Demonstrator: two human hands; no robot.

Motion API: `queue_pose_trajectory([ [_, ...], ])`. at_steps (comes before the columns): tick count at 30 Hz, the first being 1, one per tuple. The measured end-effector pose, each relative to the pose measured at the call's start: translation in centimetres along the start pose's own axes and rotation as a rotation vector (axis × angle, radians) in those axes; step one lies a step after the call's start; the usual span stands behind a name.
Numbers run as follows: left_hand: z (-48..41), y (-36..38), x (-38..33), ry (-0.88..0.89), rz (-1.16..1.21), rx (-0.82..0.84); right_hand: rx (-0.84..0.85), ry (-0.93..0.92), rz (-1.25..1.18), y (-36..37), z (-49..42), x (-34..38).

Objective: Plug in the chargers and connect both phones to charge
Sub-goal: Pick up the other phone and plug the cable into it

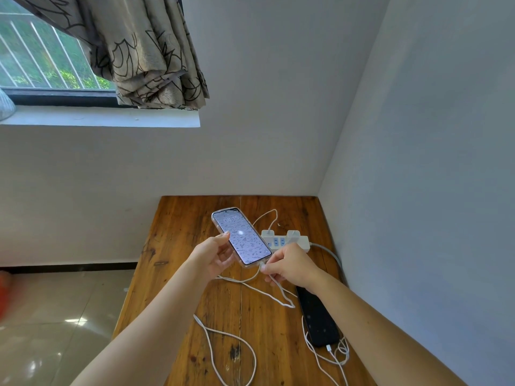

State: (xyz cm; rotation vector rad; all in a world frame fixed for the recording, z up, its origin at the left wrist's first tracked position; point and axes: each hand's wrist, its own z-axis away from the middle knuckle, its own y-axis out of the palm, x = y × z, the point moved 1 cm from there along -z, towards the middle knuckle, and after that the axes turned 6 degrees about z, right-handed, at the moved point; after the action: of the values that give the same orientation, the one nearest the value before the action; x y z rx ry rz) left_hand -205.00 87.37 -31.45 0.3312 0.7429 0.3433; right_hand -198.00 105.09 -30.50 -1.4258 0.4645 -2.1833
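Standing in white-walled corner: wooden table (178,274), window (41,57).

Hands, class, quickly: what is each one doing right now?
Left hand: closed on the lit phone, held above the table.
Right hand: closed, pinching the cable plug at the phone's bottom end.

Room corner, two plain white walls (278,107) meeting at right. Wooden desk (195,218) pushed into the corner, dark-stained planks with visible grain and knots. Window (41,59) upper left, dark frame, white bars outside, greenery beyond; daylight enters there. Beige patterned curtain (150,51) bunched at its right side. White sill (97,118) below. Glossy light floor tiles (55,316), dark skirting (69,267).
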Motion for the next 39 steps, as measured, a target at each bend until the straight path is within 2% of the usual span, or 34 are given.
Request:
queue_pose_trajectory([
  [24,-3.0,-3.4,1.8,-0.102,0.022,-0.045,0.061,0.100,-0.012,3.6,-1.5,-1.8],
  [39,-6.6,-7.7,6.3,-0.289,-0.022,-0.200,0.155,0.386,-0.025,9.9,-3.1,-6.3],
])
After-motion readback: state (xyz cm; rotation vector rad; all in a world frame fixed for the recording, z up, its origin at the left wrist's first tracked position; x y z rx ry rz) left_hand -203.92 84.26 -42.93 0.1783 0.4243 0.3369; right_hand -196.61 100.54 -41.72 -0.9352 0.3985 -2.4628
